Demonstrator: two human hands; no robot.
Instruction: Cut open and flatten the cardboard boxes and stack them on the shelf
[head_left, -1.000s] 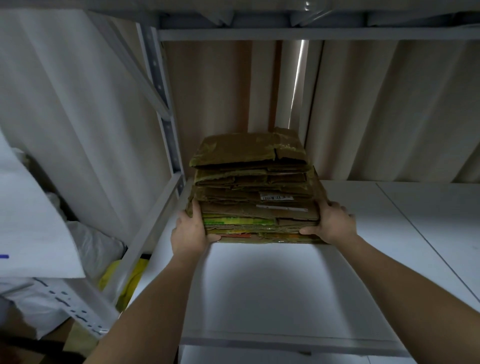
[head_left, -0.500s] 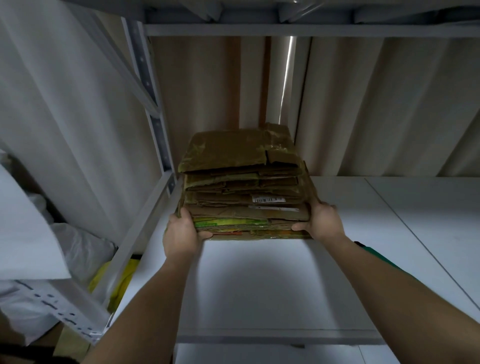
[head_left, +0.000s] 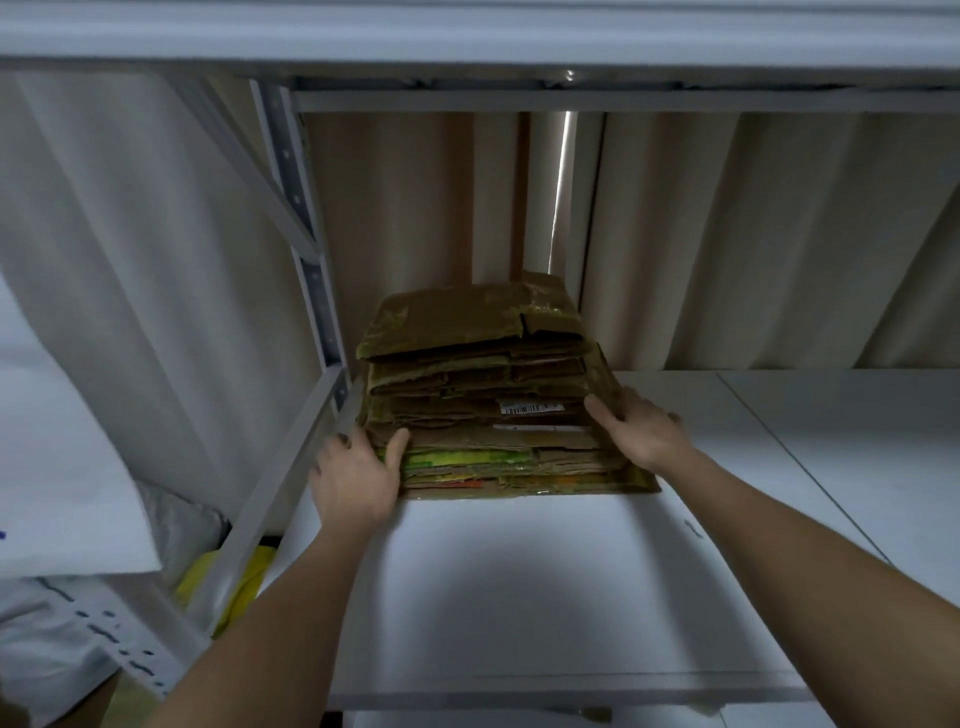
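Note:
A stack of several flattened cardboard boxes (head_left: 483, 374), brown with green and yellow printed sheets low down, lies on the white shelf board (head_left: 519, 571) near its back left corner. My left hand (head_left: 353, 478) touches the stack's front left corner, with the thumb on the front face and the fingers along the left side. My right hand (head_left: 641, 431) rests with straight fingers against the right side of the stack, about halfway up. The stack's underside and rear are hidden.
A grey perforated shelf upright (head_left: 306, 249) stands just left of the stack. The upper shelf (head_left: 467, 36) runs overhead. Beige curtain folds (head_left: 727, 234) hang behind. White bags (head_left: 67, 493) and a yellow item (head_left: 244, 577) lie lower left. The shelf board extends right.
The stack has gone from held at its lower corners to lying on the shelf. My thumbs came off the bottom edge, and my right hand slid up the right side.

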